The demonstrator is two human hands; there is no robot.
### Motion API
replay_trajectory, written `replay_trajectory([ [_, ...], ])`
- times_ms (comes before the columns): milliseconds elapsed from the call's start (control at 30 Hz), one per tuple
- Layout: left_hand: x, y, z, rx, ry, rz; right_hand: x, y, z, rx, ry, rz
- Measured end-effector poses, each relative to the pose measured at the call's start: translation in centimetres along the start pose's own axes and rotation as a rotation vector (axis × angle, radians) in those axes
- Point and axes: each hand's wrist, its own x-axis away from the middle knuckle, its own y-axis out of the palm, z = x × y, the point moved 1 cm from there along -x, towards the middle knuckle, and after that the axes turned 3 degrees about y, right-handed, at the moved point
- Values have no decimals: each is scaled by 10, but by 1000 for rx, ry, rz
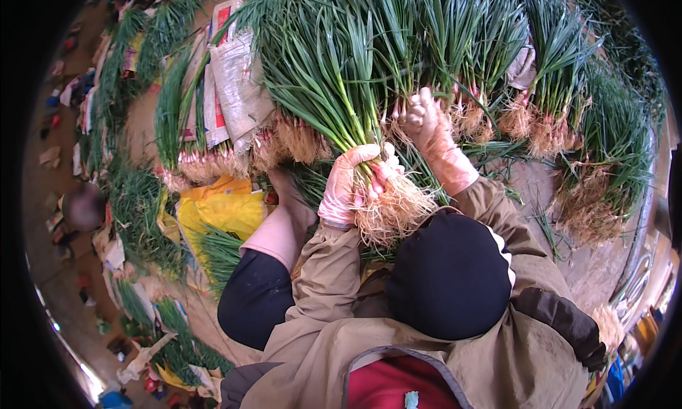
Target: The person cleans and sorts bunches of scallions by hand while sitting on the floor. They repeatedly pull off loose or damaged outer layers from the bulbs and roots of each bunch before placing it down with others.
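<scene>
My left hand (351, 180), in a pale thin glove, is closed around a bunch of green plants with pinkish bulbs and long tan roots (394, 204), perhaps young garlic. The long leaves of the bunch point up and to the left. My right hand (423, 116), gloved too, is at the base of the plants in the big row ahead (399, 36), its fingers curled by the stems. Whether it grips any of them cannot be told. More rooted bunches (554, 126) lie side by side to the right of it.
Woven sacks (237, 89) lie on plants at the upper left, above yellow sacks (221, 209). Loose plants (144, 222) spread over the left floor. My bent knee (256, 297) is left of the bunch. Another pile with roots (591, 206) stands at right. A person (84, 206) is at far left.
</scene>
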Motion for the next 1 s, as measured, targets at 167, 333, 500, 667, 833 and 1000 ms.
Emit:
replay_trajectory([
  [167, 9, -20, 2, -63, -15, 24, 42, 47, 20, 990, 231, -153],
  [333, 5, -3, -2, 71, -72, 27, 38, 42, 12, 702, 273, -294],
  [500, 11, -6, 1, 127, -163, -12, 27, 48, 6, 916, 290, -321],
  [667, 15, -18, 3, 99, -309, 12, 29, 57, 10, 1070, 255, -265],
  [833, 16, 5, -9, 168, -38, 79, 26, 31, 3, 951, 70, -107],
  [1000, 9, -1, -16, 1, -161, 65, 39, 26, 19, 1297, -488, -35],
])
